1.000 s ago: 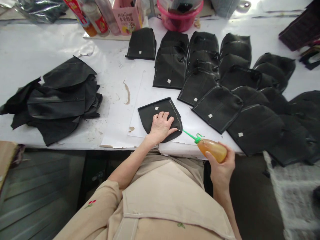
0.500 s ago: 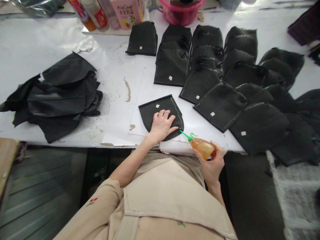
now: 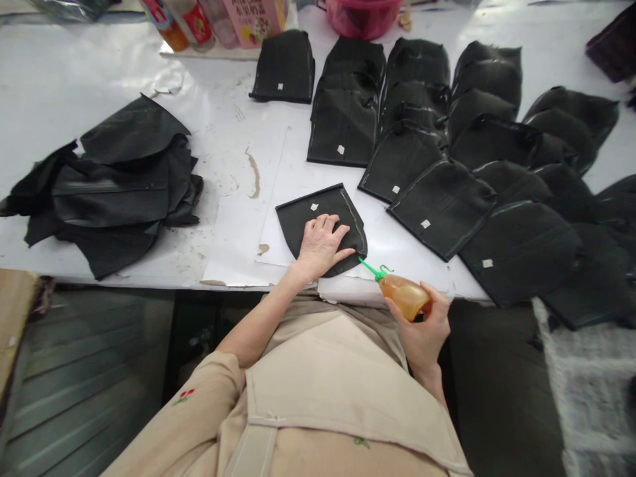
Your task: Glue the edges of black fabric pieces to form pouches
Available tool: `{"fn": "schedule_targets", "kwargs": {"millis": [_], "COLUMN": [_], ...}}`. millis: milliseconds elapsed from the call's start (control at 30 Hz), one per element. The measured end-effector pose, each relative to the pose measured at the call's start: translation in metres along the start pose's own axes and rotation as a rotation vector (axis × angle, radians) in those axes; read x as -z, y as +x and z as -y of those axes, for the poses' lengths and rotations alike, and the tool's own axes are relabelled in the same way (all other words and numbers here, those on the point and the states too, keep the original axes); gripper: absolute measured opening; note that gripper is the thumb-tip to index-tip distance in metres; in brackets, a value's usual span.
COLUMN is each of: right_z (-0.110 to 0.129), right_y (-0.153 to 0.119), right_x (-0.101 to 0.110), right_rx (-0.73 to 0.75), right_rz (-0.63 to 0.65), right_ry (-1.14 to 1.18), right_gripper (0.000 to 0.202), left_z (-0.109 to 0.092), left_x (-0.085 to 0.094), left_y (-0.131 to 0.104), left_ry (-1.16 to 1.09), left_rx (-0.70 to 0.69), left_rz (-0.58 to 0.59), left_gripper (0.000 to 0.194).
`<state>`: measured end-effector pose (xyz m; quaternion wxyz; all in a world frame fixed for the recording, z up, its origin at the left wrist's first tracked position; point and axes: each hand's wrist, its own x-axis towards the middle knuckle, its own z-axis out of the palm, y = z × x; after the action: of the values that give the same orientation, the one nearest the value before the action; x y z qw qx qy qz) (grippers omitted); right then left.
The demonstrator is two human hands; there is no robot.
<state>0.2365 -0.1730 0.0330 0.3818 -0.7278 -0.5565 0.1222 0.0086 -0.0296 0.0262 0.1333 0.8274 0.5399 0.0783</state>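
Note:
A black curved piece (image 3: 303,222), leather-like, lies on the white table near its front edge, with a small pale tag and a shiny line along its right side. My left hand (image 3: 320,246) rests on it, fingers spread and flat, thumb toward the lower right corner. In my right hand (image 3: 428,331) is a squeeze bottle (image 3: 405,295) of amber liquid, probably glue, gripped round its body. The bottle's green nozzle (image 3: 370,267) points left, its tip at the piece's lower right edge by my left thumb.
Rows of similar black pieces (image 3: 442,205) overlap across the right of the table (image 3: 233,245). To the left lies a loose heap of black pieces (image 3: 114,185). Along the back stand bottles (image 3: 196,26), a pink box (image 3: 253,23) and a pink basket (image 3: 362,18).
The view has shifted slightly. Both hands, the bottle and the black piece keep nearly the same places, the nozzle tip still at the piece's edge.

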Motion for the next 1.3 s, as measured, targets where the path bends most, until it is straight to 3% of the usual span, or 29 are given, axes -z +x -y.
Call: {"fn": "schedule_targets", "kwargs": {"millis": [667,1033,1300], "right_z": [-0.003,-0.004,0.003], "right_y": [0.007,0.009,-0.001], "right_x": [-0.004,-0.003,-0.005], "right_rx": [-0.085,-0.021,-0.019], "right_rz": [-0.014,-0.059,0.005], "right_ry": [0.029,-0.035,0.033], "right_gripper": [0.071,0.068,0.067], "left_z": [-0.005,-0.005,-0.006], "left_x": [-0.004,-0.005,-0.004], "left_y": [0.007,0.007,0.008], "left_ry": [0.003,-0.015,-0.007], "left_rx": [0.049,0.059,0.074], "left_rz": [-0.013,0.007,0.004], "left_gripper": [0.048,0.048,0.049]}}
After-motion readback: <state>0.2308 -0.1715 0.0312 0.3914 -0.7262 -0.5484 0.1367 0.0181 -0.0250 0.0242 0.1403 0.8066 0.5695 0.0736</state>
